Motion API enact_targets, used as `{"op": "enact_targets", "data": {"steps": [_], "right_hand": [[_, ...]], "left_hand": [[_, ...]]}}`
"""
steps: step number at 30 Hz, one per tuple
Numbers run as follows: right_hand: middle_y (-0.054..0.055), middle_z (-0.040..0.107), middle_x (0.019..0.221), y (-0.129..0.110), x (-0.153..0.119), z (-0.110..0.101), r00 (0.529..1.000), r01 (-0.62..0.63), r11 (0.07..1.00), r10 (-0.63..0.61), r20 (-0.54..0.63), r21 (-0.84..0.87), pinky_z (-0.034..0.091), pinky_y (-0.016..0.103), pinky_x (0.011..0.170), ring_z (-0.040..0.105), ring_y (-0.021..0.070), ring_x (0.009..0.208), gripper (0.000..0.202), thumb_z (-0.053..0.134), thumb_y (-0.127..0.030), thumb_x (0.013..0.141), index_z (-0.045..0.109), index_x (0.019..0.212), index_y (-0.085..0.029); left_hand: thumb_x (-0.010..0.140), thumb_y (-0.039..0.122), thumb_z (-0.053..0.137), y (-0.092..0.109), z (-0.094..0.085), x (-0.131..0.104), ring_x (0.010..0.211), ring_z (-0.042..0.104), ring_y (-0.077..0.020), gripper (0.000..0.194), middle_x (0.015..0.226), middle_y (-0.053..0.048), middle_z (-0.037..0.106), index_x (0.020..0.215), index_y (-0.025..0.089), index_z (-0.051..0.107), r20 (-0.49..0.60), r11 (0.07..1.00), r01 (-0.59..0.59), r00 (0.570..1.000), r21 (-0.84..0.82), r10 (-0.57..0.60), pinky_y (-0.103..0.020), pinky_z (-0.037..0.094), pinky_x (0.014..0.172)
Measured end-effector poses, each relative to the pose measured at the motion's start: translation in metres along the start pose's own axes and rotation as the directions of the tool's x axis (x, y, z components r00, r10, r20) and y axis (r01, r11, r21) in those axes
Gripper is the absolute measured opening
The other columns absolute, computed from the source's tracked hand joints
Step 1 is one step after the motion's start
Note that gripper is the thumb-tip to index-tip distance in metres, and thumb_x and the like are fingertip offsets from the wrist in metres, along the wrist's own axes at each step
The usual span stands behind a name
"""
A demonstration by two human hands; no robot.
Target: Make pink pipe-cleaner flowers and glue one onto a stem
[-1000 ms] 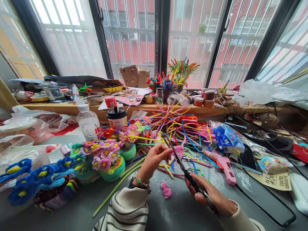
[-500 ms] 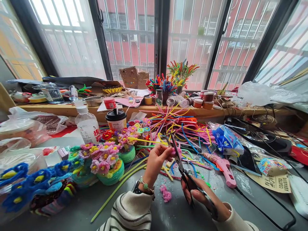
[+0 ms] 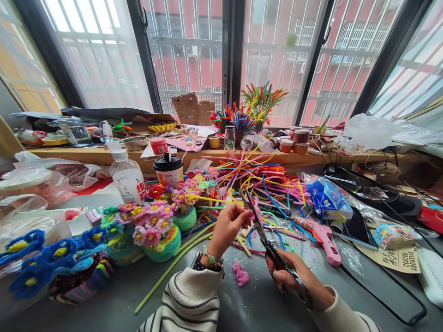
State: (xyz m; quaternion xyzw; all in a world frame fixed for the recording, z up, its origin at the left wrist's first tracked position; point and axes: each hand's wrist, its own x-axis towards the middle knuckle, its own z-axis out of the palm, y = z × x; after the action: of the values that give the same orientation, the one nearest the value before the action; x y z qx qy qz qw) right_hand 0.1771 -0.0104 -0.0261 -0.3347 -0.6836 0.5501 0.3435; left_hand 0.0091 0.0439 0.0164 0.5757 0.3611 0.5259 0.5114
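Observation:
My left hand (image 3: 226, 230) pinches a small pink fuzzy piece (image 3: 248, 219) between thumb and fingertips. My right hand (image 3: 297, 276) is wrapped round the handles of black scissors (image 3: 263, 237). Their narrowly parted blades point up and away, right beside the pink piece. Below my left fingertips, a crumpled pink fuzzy bit (image 3: 240, 273) lies on the grey table (image 3: 256, 309), among tiny specks. Behind both hands spreads a tangle of coloured pipe cleaners (image 3: 256, 177).
Fuzzy pink flowers (image 3: 152, 226) in green-wrapped pots and blue flowers (image 3: 60, 251) stand at left. Behind them are a clear bottle (image 3: 128, 180) and a lidded cup (image 3: 168, 170). A pink glue gun (image 3: 327, 242) with a black cable lies at right, near a blue packet (image 3: 327, 198).
The scissors and my right hand have shifted slightly right. The pink piece at my left fingertips shows less between the blades. The whole view has moved a little.

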Motion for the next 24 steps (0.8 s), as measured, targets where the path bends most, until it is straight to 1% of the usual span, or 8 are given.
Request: {"op": "enact_targets", "data": {"steps": [5,8,10,12,15,18,21,24], "right_hand": [[-0.003,0.039,0.055,-0.0008,-0.002,0.0001,0.999,-0.026,0.999,0.024,0.045,0.037,0.031,0.022,0.045,0.036,0.0084,0.048,0.043,0.048,-0.059,0.063,0.042,0.071,-0.017],[-0.001,0.037,0.065,-0.0017,-0.0049,-0.0033,0.99,-0.017,0.992,-0.001,0.142,0.123,0.032,0.022,0.049,0.035,0.0097,0.055,0.057,0.043,-0.069,0.056,0.041,0.08,-0.017],[0.0,0.036,0.068,-0.0034,-0.0054,-0.0056,0.986,0.005,0.993,-0.025,0.168,0.119,0.032,0.023,0.05,0.033,0.0103,0.058,0.061,0.042,-0.072,0.054,0.041,0.081,-0.017],[0.0,0.037,0.067,-0.005,-0.0042,-0.007,0.991,0.021,0.999,-0.027,0.13,0.048,0.03,0.023,0.051,0.032,0.0102,0.058,0.054,0.044,-0.068,0.058,0.042,0.077,-0.017],[-0.002,0.037,0.062,-0.0046,-0.0007,-0.0069,0.997,0.007,1.0,-0.007,0.077,-0.004,0.027,0.023,0.049,0.031,0.0096,0.055,0.045,0.046,-0.061,0.062,0.041,0.072,-0.017],[-0.002,0.037,0.059,-0.0023,0.0012,-0.0048,0.998,-0.011,1.0,0.012,0.066,-0.018,0.026,0.022,0.047,0.032,0.0096,0.052,0.043,0.048,-0.059,0.062,0.041,0.069,-0.017],[-0.003,0.036,0.057,-0.0025,0.0005,-0.0015,0.999,-0.033,0.995,0.032,-0.005,-0.093,0.025,0.022,0.047,0.031,0.0094,0.052,0.039,0.049,-0.055,0.064,0.04,0.065,-0.017],[-0.003,0.035,0.059,-0.0036,0.0002,0.0018,0.999,-0.039,0.995,0.037,-0.026,-0.087,0.026,0.021,0.047,0.032,0.0094,0.053,0.037,0.048,-0.053,0.066,0.041,0.067,-0.017]], "left_hand": [[0.067,0.03,0.057,0.0003,0.0005,-0.0001,0.047,0.046,-0.0066,0.022,0.051,0.003,0.051,0.06,0.015,0.044,0.008,1.0,0.002,1.0,-0.02,-0.002,-0.019,0.035,0.047],[0.066,0.032,0.057,0.0039,-0.0017,-0.0013,0.047,0.045,-0.0069,0.023,0.051,0.003,0.052,0.059,0.015,0.044,0.079,0.999,0.038,0.996,-0.017,-0.037,-0.02,0.034,0.048],[0.066,0.032,0.058,0.0066,-0.0037,-0.002,0.047,0.044,-0.0067,0.023,0.052,0.003,0.052,0.059,0.015,0.044,0.135,0.998,0.054,0.989,-0.018,-0.051,-0.02,0.034,0.048],[0.065,0.033,0.059,0.0083,-0.0052,-0.002,0.047,0.044,-0.0065,0.024,0.052,0.003,0.052,0.059,0.015,0.045,0.159,0.997,0.065,0.986,-0.032,-0.059,-0.02,0.033,0.048],[0.064,0.035,0.059,0.0085,-0.0057,-0.0006,0.047,0.044,-0.0066,0.026,0.051,0.003,0.052,0.058,0.015,0.045,0.134,0.996,0.083,0.988,-0.044,-0.077,-0.02,0.034,0.048],[0.063,0.036,0.06,0.0078,-0.005,0.0007,0.046,0.044,-0.0069,0.027,0.05,0.003,0.052,0.058,0.015,0.045,0.11,0.995,0.092,0.99,-0.043,-0.086,-0.02,0.034,0.048],[0.062,0.036,0.06,0.0081,-0.0044,0.0005,0.046,0.044,-0.0068,0.026,0.05,0.003,0.052,0.058,0.015,0.045,0.081,0.995,0.095,0.992,-0.041,-0.092,-0.02,0.035,0.048],[0.063,0.034,0.06,0.0079,-0.0041,-0.0002,0.047,0.045,-0.0068,0.024,0.051,0.003,0.052,0.059,0.014,0.046,0.056,0.993,0.104,0.993,-0.06,-0.101,-0.02,0.035,0.048]]}}
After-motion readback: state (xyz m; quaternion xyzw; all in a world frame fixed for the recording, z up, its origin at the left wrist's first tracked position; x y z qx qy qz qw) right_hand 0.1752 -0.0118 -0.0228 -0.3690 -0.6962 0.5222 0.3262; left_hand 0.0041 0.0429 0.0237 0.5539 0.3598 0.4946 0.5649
